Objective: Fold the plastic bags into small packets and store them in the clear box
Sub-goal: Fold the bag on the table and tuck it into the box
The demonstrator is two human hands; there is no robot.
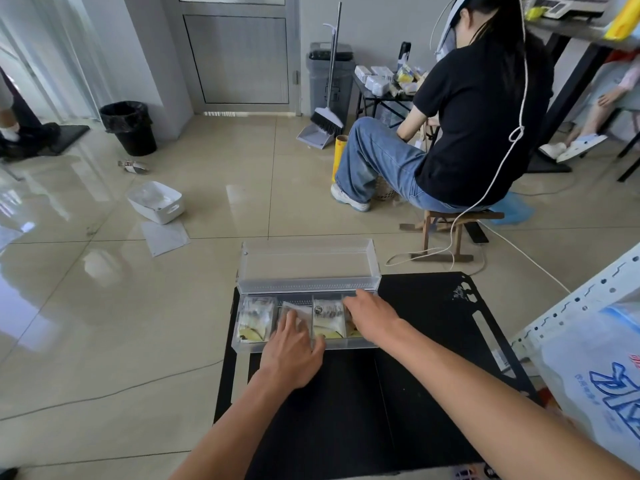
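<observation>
A clear box (252,348) with several compartments sits at the far edge of a black table (363,403), its lid (308,261) swung open behind it. Folded plastic-bag packets fill the compartments: one at the far left (255,318), one in the third slot (328,320). My left hand (292,351) presses a folded packet (294,308) down into the second compartment, fingers spread on it. My right hand (372,315) rests palm down over the rightmost compartment, covering what lies there.
A large white plastic bag with blue print (595,379) hangs over the table's right side beside a perforated white rail (568,306). A person on a wooden stool (446,233) sits beyond. A white bin (156,201), a black trash can (130,128) and cables lie on the floor.
</observation>
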